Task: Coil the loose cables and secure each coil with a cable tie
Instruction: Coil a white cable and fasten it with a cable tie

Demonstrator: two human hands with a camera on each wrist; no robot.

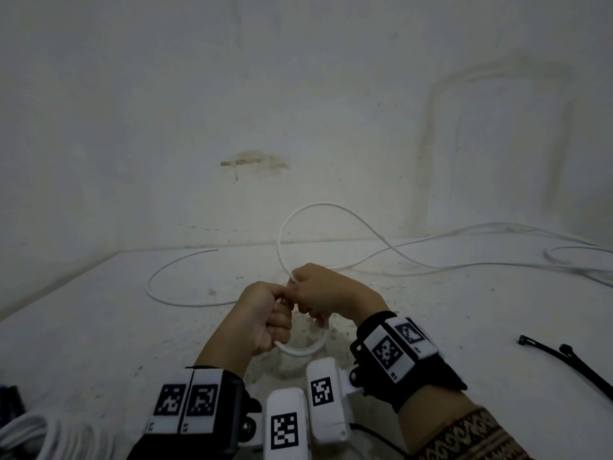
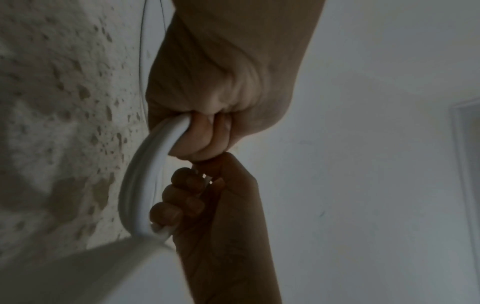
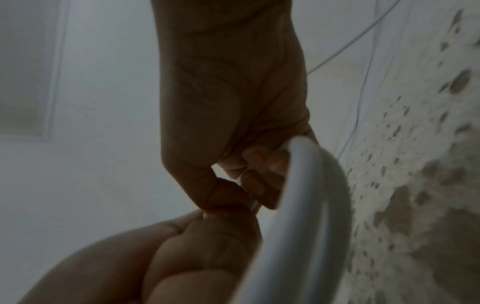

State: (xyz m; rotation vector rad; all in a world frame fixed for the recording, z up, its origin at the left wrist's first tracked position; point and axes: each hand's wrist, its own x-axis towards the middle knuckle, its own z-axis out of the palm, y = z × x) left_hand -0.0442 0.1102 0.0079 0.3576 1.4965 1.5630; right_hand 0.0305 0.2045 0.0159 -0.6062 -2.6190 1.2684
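Observation:
A white cable (image 1: 300, 350) hangs as a small coil of a few turns between my two hands above the speckled white table (image 1: 99, 327). My left hand (image 1: 277, 313) is fisted round one side of the coil (image 2: 145, 174). Knuckle to knuckle with it, my right hand (image 1: 303, 302) grips the other side (image 3: 309, 195). From the right hand the free cable rises in a tall loop (image 1: 315, 205) and trails off to the right. Another stretch curves over the table to the left (image 1: 159, 277). Two black cable ties (image 1: 570, 358) lie at the right.
A bundle of white cables (image 1: 36, 436) lies at the bottom left beside a dark object (image 1: 10, 403). More thin white cable (image 1: 564, 254) sprawls at the far right. A stained white wall (image 1: 252, 127) stands right behind the table.

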